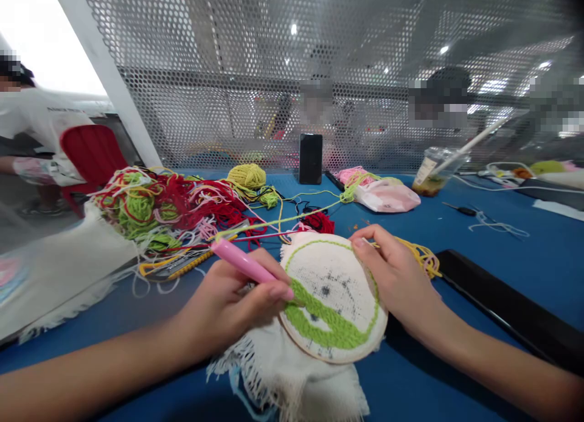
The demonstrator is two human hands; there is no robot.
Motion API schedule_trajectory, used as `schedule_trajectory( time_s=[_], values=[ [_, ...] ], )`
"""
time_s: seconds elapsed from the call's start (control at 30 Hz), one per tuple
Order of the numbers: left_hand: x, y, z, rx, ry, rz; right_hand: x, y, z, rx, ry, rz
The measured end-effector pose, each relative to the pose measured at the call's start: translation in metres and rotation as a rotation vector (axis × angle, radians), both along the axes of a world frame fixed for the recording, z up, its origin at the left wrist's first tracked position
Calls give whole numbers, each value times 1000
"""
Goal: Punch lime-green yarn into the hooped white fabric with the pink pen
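My left hand [241,294] is closed around a pink punch needle [244,261], its tip at the green stitching on the cloth. Light green yarn [278,220] runs from the back end of the tool across the table. A round embroidery hoop [335,358] stretches white fabric [314,264] with a dotted drawing on it. Looped green stitches [335,337] fill its lower part, and a thin green line follows the edge. My right hand [395,273] grips the hoop's right rim, thumb at the upper edge. Frayed cloth hangs below the hoop.
A tangled yarn heap [173,209] lies left, with a yellow yarn ball [247,176] behind. A phone [311,159] stands against the perforated screen [219,100]. A plastic cup [431,171] with a straw and a long black case [506,300] are right. A person sits far left by a red chair [93,154].
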State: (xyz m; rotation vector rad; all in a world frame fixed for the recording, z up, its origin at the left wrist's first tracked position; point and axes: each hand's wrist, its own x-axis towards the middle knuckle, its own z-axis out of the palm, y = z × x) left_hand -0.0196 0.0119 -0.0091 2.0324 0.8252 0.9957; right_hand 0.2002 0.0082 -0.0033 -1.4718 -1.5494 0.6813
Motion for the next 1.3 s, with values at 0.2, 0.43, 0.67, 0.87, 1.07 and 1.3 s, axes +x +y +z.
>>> schedule_trajectory(
  time_s=[0.2, 0.43, 0.67, 0.87, 1.07, 1.3],
  values=[
    [-1, 1, 2, 283, 197, -265, -4, -19, 9, 174, 28, -13],
    [-2, -3, 1, 212, 61, -206, -2, -8, 6, 123, -23, -22],
    [-6, -4, -4, 182, -119, -104, 0, 5, -4, 98, -58, -19],
    [-5, -1, -7, 212, -159, -86, 2, 6, -8, 82, -68, -28],
    [-4, -2, -6, 148, -199, -81, 2, 9, -7, 78, -78, -39],
    [-4, -1, -6, 182, -104, -102, 2, 7, -5, 84, -73, -42]
  ],
)
